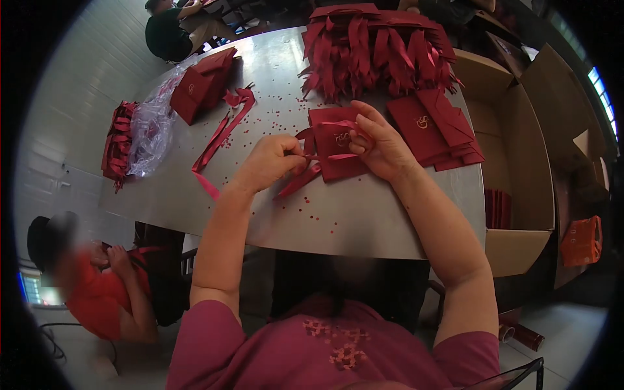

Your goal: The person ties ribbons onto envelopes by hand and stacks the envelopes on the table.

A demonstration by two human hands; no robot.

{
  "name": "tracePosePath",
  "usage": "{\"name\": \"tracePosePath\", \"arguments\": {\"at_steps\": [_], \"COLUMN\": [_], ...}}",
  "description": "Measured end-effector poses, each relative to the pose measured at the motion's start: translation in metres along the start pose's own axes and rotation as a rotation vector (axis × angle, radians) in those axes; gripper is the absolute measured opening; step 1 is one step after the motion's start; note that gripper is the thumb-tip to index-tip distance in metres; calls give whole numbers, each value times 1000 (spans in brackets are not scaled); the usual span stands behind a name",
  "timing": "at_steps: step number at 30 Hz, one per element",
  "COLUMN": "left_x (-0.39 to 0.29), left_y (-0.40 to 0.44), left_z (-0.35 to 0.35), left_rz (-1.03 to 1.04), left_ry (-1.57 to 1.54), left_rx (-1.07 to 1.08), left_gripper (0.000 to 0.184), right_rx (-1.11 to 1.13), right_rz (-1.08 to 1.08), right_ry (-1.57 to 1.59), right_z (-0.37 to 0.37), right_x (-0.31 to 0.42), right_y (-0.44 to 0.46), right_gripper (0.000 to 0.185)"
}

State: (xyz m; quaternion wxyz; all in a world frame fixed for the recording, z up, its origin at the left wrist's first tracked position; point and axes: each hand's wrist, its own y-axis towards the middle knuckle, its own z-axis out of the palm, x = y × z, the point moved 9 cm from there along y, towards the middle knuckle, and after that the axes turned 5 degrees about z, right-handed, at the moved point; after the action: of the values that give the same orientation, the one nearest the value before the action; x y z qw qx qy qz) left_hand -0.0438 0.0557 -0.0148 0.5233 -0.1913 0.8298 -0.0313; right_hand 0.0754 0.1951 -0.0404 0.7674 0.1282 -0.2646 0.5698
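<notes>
A dark red paper bag [338,166] with a gold logo lies flat on the metal table in front of me. My left hand [276,159] is closed in a pinch on a red ribbon [302,182] at the bag's left side, and an end of it trails toward the table. Over the bag's right side, my right hand [380,140] has its fingers curled round a loop of the same ribbon, with the upper fingers pointing up. The fingers partly cover the logo.
Flat red bags [439,127] lie at right, and a large ribboned pile [377,49] stands behind. Loose ribbons [224,130], folded bags [201,84] and clear plastic [153,133] lie left. An open cardboard box [520,149] adjoins the table's right edge. A person [97,286] sits at left.
</notes>
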Motion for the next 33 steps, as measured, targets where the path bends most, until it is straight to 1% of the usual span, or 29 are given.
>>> {"name": "tracePosePath", "arguments": {"at_steps": [2,3,5,6,8,12,14,15,17,21,23,24,26,29,30,33], "left_x": [-38,-35,-31,-28,-8,-9,-9,-9,-11,0,5,6,8,20,25,32], "left_y": [-9,-5,-2,-1,12,8,3,-1,-1,0,-1,-4,-12,-32,-35,-42], "left_z": [-20,-21,-33,-33,-31,-32,-34,-37,-35,-41,-50,-55,-63,-80,-77,-74], "left_rz": [518,513,466,467,302,297,297,286,311,293,302,302,291,250,227,173], "left_ry": [445,445,530,530,412,442,331,330,256,226,197,197,259,171,112,82], "left_rx": [-381,-384,-508,-508,-385,-402,-382,-393,-314,-283,-263,-260,-237,-234,-210,-188], "left_gripper": [8,8,10,10,7,10,11,11,8,8,7,7,4,4,3,4], "right_rx": [-1,1,15,15,1,16,-14,-7,-49,-78,-73,-76,-180,-210,-215,-195], "right_rz": [-14,-8,-9,-9,-19,-14,-38,-24,-59,-80,-120,-121,-199,-177,-181,-167], "right_ry": [-26,-25,-20,-20,17,41,26,26,-14,-31,-236,-234,-426,-346,-342,-328], "right_z": [0,1,2,3,3,1,-3,-1,0,-1,5,8,10,5,4,5], "right_x": [0,-1,-2,-3,-2,-2,0,-2,2,1,1,-1,3,2,4,2], "right_y": [4,5,3,3,3,4,5,5,2,1,-1,-1,-4,-3,-2,-1], "right_gripper": [50,50,51,51,49,48,46,46,44,43,39,39,39,39,39,38]}}
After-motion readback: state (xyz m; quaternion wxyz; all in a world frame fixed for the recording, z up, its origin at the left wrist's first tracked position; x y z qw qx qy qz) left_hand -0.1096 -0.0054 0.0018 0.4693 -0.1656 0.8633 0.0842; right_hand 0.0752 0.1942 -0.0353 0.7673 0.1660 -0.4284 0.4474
